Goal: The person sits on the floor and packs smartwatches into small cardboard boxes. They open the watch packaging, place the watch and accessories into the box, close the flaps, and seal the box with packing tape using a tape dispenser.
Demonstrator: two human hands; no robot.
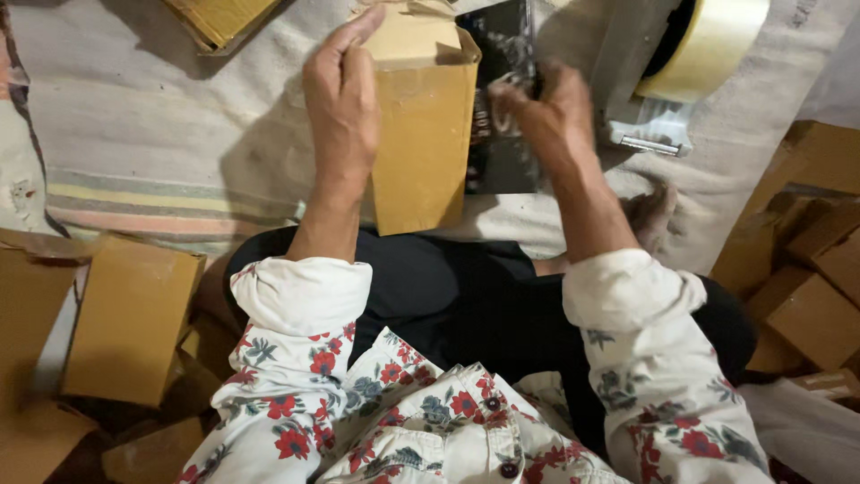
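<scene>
My left hand grips the left side of a small brown cardboard box that stands upright on the cloth in front of my lap, its top flaps open. Just right of the box, my right hand holds a flat black packet, pressed against the box's right side; the hand is blurred. Both forearms come out of rolled white sleeves with red flowers.
A tape dispenser with a large roll of clear tape lies at the top right. Brown cardboard boxes are stacked at the left and at the right. Another flat box lies at the top left on the pale striped cloth.
</scene>
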